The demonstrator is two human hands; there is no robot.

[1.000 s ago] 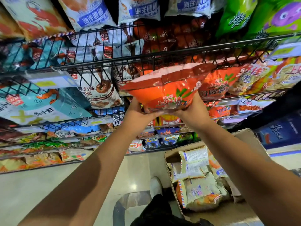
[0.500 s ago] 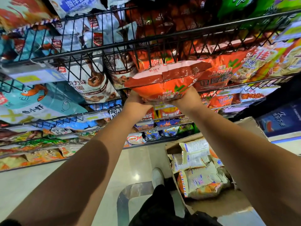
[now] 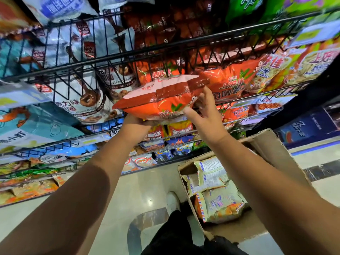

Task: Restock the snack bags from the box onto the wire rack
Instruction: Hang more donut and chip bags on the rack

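An orange snack bag (image 3: 161, 100) lies flat in front of the black wire rack (image 3: 165, 50), level with a shelf of matching orange bags (image 3: 226, 83). My left hand (image 3: 136, 124) grips its underside from below. My right hand (image 3: 206, 107) touches the bag's right end with its fingers spread. Low on the right, an open cardboard box (image 3: 272, 150) stands on the floor and holds several pale snack bags (image 3: 217, 192).
The rack's shelves are packed with bags: white chocolate-ring bags (image 3: 88, 102) to the left, green bags (image 3: 257, 8) above right, small packs (image 3: 165, 153) on the low shelves. A white shoe (image 3: 173, 201) and dark trouser leg stand on the glossy floor beside the box.
The orange bag has moved down and toward the rack shelf. My right hand has loosened and slid to the bag's right end, fingers now spread. My view has tilted upward.
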